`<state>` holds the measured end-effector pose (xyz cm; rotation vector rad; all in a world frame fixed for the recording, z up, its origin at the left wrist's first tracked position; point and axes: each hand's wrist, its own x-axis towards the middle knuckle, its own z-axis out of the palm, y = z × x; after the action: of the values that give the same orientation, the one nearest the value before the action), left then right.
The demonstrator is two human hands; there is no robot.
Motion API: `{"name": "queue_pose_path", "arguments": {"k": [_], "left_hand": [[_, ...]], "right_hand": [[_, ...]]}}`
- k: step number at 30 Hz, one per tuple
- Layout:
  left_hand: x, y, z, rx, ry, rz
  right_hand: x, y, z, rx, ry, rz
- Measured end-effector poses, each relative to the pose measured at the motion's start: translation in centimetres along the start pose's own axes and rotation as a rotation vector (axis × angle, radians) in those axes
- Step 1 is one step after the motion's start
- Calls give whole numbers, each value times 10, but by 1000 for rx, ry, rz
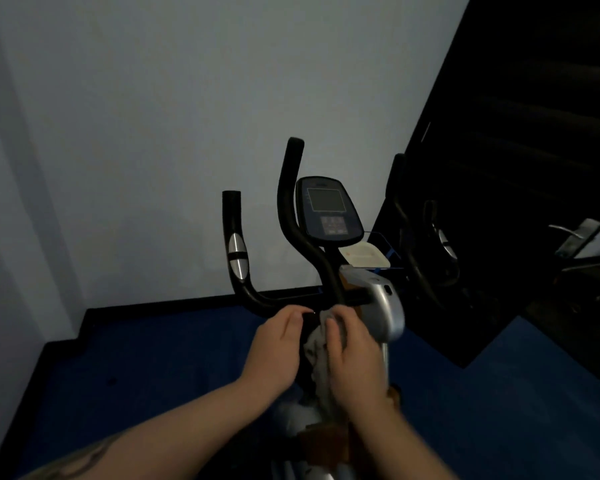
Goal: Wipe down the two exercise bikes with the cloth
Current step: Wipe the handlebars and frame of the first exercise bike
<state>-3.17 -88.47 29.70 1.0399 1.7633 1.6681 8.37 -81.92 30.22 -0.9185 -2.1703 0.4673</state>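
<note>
Fingers (338, 327) of right hand (352, 355) clutch cloth (314, 348).

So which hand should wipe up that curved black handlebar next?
Probably the right hand: it already holds the cloth, bunched against the bike's post just below where the handlebar rises. The left hand has no cloth; its fingers curl at the bar junction, seemingly steadying.

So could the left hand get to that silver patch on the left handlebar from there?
Probably yes: the left hand sits by the handlebar base, and nothing blocks the way up to the silver patch.
</note>
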Motion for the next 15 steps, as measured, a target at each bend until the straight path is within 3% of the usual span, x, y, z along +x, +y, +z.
{"name": "queue_pose_path", "arguments": {"k": [2, 3, 8, 10, 11, 13, 15], "left_hand": [[1, 2, -2, 7, -8, 3], [1, 3, -1, 6, 1, -3], [-1, 1, -2, -16, -12, -5], [0, 2, -4, -6, -36, -13], [1, 2, -4, 3, -43, -16], [1, 1, -4, -1, -36, -10], [0, 0, -2, -27, -18, -5]], "right_hand": [[28, 8, -29, -75, -311, -105], [32, 12, -32, -71, -341, -112], [-24, -14, 16, 142, 171, 245], [-17, -4, 8, -13, 133, 105], [-5, 2, -4, -92, 28, 30], [10, 7, -20, -130, -107, 34], [0, 3, -7, -13, 26, 125]]}}
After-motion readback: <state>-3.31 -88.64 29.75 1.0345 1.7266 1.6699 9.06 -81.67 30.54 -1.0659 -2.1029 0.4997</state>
